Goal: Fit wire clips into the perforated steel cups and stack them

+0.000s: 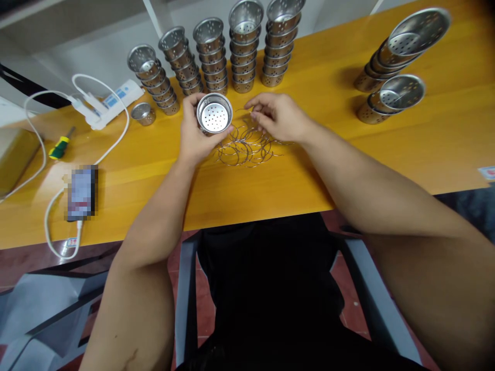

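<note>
My left hand (pixel 193 131) is wrapped round a small perforated metal cup (pixel 215 116), tilted so that its holed bottom and open mouth face me. To the right of it, my right hand (pixel 273 116) has its thumb and fingers drawn together in a pinch. A thin wire seems to run from those fingertips toward the cup; it is faint. Below and between both hands lies a tangled pile of thin curved metal wires (pixel 244 149) on the yellow table (pixel 255 190).
Several stacks of perforated cups (pixel 243 51) line the back edge. Two more cup stacks (pixel 386 98) stand at the right. At left are a single cup (pixel 143 114), a white power strip (pixel 116 105), a screwdriver (pixel 60 147), a phone (pixel 81 193) and looping white cables.
</note>
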Tool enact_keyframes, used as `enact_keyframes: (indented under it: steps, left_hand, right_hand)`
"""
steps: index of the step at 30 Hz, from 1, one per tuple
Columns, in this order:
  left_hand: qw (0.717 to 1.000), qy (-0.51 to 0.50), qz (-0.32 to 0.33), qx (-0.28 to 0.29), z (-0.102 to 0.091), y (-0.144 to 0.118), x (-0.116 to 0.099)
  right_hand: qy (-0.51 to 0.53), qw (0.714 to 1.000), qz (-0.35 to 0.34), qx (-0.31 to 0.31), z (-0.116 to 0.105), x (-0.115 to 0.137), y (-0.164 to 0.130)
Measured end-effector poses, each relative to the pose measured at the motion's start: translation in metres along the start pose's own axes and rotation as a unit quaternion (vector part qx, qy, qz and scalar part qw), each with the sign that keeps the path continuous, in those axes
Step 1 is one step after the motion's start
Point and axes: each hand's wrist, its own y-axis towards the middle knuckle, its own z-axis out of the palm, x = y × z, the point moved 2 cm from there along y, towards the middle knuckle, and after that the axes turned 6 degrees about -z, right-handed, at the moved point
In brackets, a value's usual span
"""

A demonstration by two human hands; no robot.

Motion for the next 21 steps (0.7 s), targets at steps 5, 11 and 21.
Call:
enact_keyframes:
  steps: [5, 11, 21]
  left_hand:
    - [0.998, 0.020, -0.035, 0.040, -0.002, -0.003, 0.002]
    - [0.999, 0.046, -0.019, 0.017, -0.005, -0.001, -0.008]
    - [0.996, 0.040, -0.083, 0.000, 0.001, -0.005, 0.007]
  right_hand:
    - [0.120, 0.992, 0.028, -0.021, 0.015, -0.012, 0.003]
    - [0.185, 0.981, 0.045, -0.039, 0.020, -0.006, 0.006]
    - [0.156, 0.983, 0.061, -0.069, 0.014, 0.025, 0.006]
